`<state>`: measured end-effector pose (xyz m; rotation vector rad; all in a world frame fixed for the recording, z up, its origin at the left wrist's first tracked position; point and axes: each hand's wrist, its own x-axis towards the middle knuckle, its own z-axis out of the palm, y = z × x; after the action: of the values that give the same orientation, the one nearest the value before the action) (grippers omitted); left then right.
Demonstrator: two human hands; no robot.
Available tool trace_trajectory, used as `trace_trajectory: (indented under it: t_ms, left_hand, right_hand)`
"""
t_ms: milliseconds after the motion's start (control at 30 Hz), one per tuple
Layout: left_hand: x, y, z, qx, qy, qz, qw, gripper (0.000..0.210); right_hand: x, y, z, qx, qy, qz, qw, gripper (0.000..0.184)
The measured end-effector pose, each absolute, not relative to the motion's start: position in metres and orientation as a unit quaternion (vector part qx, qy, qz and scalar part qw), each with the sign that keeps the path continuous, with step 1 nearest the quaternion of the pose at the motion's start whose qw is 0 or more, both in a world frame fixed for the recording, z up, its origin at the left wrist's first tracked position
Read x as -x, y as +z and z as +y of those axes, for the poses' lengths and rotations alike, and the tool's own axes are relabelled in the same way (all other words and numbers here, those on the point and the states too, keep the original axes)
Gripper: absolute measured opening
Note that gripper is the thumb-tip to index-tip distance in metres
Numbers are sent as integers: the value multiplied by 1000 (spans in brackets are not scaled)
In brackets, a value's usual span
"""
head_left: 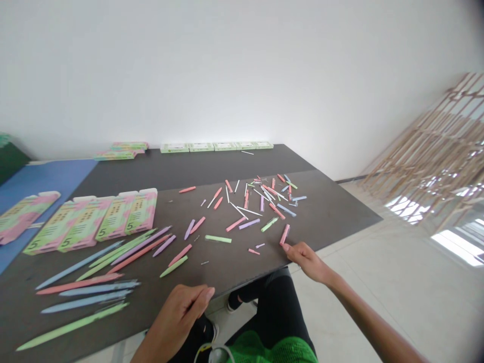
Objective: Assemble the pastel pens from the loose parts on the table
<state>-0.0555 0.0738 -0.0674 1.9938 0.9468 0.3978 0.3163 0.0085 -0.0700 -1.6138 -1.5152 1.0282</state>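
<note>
Apparently it's a pick-up: the right hand (307, 261) touches a pink barrel (285, 234) by the worktop (336, 212) edge, pinch unclear; lifting would want a firm grip. Fingers of the left hand (179, 317) press together.

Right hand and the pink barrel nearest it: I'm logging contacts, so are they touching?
Touching: the head view shows the right hand pinching the near end of the pink barrel, with no gap between them.
</note>
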Motion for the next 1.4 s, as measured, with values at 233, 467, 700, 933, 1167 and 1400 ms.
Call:
trace_trajectory:
  t_ms: [233, 467, 700, 933, 1167, 1400]
  left_hand:
    - [55, -69, 73, -803, 168, 382, 426, 54]
    - [55, -69, 75, -802, 163, 378, 432, 55]
    - [55, -68, 74, -800, 165, 376, 438, 55]
    - [55, -68, 75, -799, 166, 375, 440, 54]
    - [55, -67, 75, -801, 163, 377, 435, 54]
    - [56, -69, 76, -799, 170, 365, 446, 53]
  right_hand:
    - [-316, -71, 8, 618, 414, -574, 343, 69]
    - [-317, -72, 8, 625, 411, -570, 340, 69]
    - [-318, -72, 8, 621, 417, -569, 342, 70]
    - [-319, -74, 7, 622, 412, -571, 342, 70]
    - [-318, -66, 11, 620, 424, -571, 331, 68]
    - [-329, -34, 51, 701, 130, -650, 263, 24]
